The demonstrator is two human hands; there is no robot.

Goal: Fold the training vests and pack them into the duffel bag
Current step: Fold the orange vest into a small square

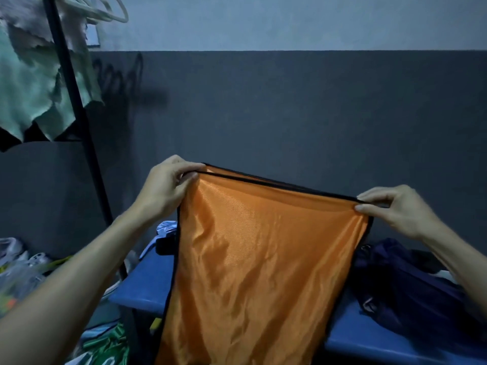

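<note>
An orange training vest [253,259] with black trim hangs in the air in front of me, spread flat above the blue table [142,288]. My left hand [168,188] pinches its upper left corner. My right hand [392,209] pinches the upper right corner, a little lower. The cloth drops past the bottom of the view and hides the middle of the table. A dark navy bag or bundle of cloth [411,283] lies on the table at the right, partly behind my right forearm.
A black clothes rack pole [79,114] stands at the left with pale green cloth [34,83] hanging on it. Clutter and green-white fabric [110,346] lie on the floor at the lower left. A light blue item [164,230] sits at the table's back left.
</note>
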